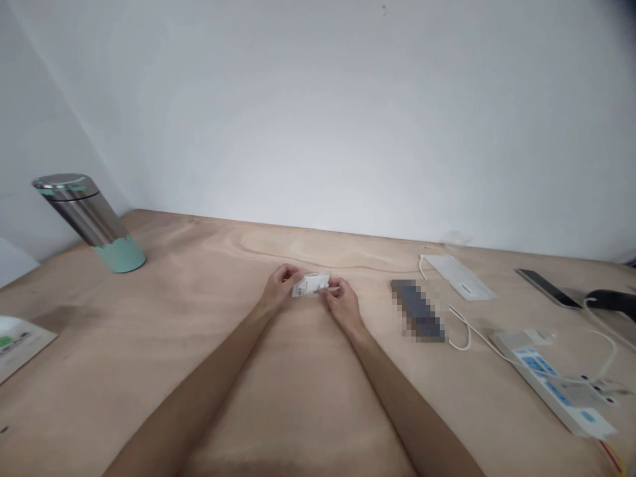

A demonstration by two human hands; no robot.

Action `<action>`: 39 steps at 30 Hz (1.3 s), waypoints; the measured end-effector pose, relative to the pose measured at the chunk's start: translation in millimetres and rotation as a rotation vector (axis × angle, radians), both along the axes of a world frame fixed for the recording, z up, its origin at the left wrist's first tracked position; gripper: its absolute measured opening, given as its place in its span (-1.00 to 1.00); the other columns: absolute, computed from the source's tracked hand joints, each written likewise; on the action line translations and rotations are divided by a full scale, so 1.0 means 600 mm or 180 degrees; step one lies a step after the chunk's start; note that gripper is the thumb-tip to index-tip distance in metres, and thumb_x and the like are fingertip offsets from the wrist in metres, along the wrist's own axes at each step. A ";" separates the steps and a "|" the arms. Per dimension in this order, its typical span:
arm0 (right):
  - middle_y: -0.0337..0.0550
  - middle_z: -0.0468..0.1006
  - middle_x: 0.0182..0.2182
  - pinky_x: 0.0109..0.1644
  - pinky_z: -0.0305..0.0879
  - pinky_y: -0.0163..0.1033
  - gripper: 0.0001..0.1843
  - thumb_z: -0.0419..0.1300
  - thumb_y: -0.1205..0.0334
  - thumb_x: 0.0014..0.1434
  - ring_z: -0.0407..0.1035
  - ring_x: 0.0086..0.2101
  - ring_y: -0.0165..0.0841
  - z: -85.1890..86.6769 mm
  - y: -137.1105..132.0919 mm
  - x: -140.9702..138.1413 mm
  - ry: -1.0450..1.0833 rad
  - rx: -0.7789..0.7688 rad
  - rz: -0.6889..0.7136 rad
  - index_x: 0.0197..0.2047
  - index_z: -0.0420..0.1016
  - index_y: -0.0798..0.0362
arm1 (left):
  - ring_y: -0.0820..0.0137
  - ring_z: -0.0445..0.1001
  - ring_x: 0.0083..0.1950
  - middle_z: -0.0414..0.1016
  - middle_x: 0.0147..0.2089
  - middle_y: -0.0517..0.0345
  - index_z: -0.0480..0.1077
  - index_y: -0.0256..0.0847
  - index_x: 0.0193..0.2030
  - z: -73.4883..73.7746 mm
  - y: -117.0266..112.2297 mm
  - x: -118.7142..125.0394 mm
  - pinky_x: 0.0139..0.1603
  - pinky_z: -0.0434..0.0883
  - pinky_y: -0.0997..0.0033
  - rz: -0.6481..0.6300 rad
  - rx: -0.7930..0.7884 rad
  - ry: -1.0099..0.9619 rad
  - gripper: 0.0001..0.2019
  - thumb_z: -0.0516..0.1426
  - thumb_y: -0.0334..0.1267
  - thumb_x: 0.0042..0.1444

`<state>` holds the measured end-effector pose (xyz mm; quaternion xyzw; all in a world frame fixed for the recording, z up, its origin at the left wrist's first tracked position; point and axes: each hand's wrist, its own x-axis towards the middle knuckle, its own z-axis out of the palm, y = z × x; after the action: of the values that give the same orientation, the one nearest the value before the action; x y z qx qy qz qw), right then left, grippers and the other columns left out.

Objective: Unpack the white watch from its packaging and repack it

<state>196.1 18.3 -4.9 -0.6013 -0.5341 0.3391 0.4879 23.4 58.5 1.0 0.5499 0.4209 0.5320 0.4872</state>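
Note:
A small white packet [311,285] with faint dark print is held between my two hands, close to the wooden table [278,397]. My left hand [282,285] pinches its left end between thumb and fingers. At the opposite end, my right hand [342,299] has its fingers closed on the packet's right edge. Both forearms reach in from the bottom of the view. The print is too small to read, and what the packet contains cannot be made out.
A steel and mint-green flask [99,222] stands at the left, with a printed white packet [24,344] nearer. On the right lie a blurred-out dark device [418,311], a white flat case [460,278], a dark phone [546,288] and a power strip [551,381] with white cables.

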 end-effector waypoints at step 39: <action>0.01 0.55 -0.07 -0.03 0.40 -0.06 -0.39 0.29 0.19 -0.11 0.46 -0.09 -0.17 -0.032 0.026 0.024 0.1184 0.0060 0.0037 0.07 0.42 0.07 | 0.10 0.25 0.14 0.31 0.08 -0.07 0.24 -0.22 0.13 -0.016 -0.009 0.005 0.21 0.20 0.07 -0.0193 0.1337 0.1949 -0.37 0.20 -0.40 -0.18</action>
<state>210.4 33.9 -23.9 -0.5206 -0.4414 0.4422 0.5819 26.6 53.2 -8.3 0.7838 0.4123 0.4030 0.2308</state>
